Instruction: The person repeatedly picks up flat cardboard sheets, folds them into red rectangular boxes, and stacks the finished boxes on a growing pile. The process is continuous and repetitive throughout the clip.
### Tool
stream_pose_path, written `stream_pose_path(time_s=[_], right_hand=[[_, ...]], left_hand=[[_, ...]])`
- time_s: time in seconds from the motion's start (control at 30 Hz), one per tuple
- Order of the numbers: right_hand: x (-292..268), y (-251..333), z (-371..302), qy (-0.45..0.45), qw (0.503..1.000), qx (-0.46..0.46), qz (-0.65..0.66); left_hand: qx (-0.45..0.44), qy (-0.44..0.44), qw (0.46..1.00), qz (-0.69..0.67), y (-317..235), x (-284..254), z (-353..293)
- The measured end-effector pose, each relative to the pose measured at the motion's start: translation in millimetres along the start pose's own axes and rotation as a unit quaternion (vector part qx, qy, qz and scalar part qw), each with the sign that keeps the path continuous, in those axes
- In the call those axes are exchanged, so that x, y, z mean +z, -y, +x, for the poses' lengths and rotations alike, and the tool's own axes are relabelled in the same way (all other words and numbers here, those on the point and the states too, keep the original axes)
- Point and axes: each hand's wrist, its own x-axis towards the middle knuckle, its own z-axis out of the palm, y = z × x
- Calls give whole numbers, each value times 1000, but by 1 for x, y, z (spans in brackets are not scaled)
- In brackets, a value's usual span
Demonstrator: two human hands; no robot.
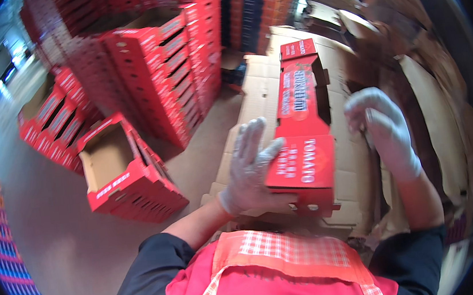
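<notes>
Long red carton [303,126] on flat tan cardboard [258,82], gloved left hand [251,168] spread against it, right hand [381,126] loosely curled beside.

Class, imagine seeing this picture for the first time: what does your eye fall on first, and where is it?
The bright red carton in the centre, lying on brown cardboard, with a gloved left hand at its near left end and a gloved right hand raised to its right. Then the tall stack of red boxes at upper left.
</notes>
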Motion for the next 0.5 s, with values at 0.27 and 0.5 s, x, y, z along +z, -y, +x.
stream_pose_path(time_s=[0.27,0.5], right_hand=[[87,-168,-42,251,798,-91,-541],[130,-123,34,271,849,-111,-440]], left_hand=[[-379,139,897,180,21,-82,-161],[-360,49,840,404,60,-170,-238]])
